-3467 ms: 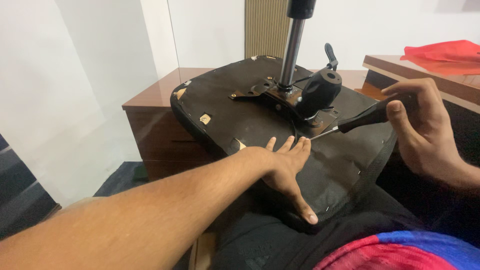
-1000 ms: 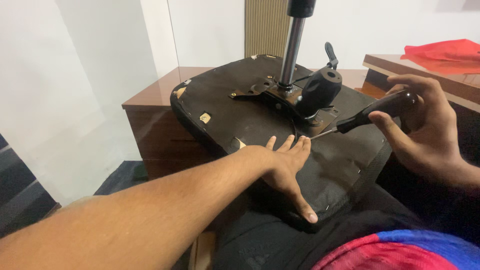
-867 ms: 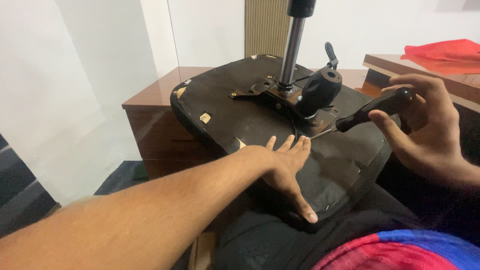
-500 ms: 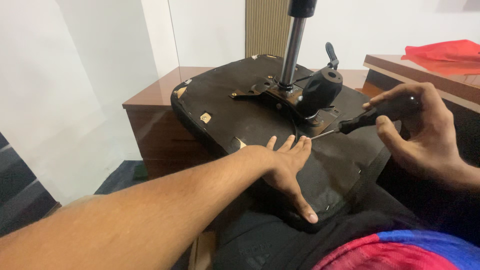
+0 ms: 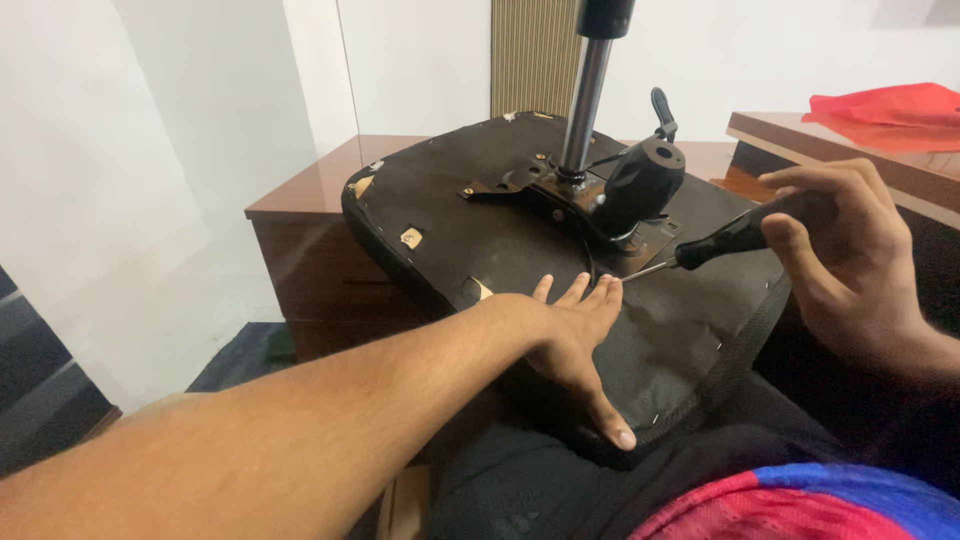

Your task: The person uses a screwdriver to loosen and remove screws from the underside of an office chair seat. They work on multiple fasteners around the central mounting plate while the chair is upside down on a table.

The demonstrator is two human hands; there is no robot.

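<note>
I see the upturned chair seat (image 5: pixel 520 240) lying underside-up, its far edge on the wooden cabinet (image 5: pixel 300 195) and its near edge against my lap, so the metal plate (image 5: pixel 560 195) and its screws face me. The screwdriver (image 5: pixel 715 243) slants down from the right, its tip at the plate's near corner, just beside my left fingertips (image 5: pixel 600 288). My right hand (image 5: pixel 850 250) is wrapped around the handle, thumb along it, apparently to twist. My left hand (image 5: pixel 575 335) lies flat with fingers spread on the fabric, probably to steady the seat. The steel post (image 5: pixel 585 100) rises from the plate; a red cloth (image 5: pixel 880 103) sits on the desk (image 5: pixel 830 135) well apart.
</note>
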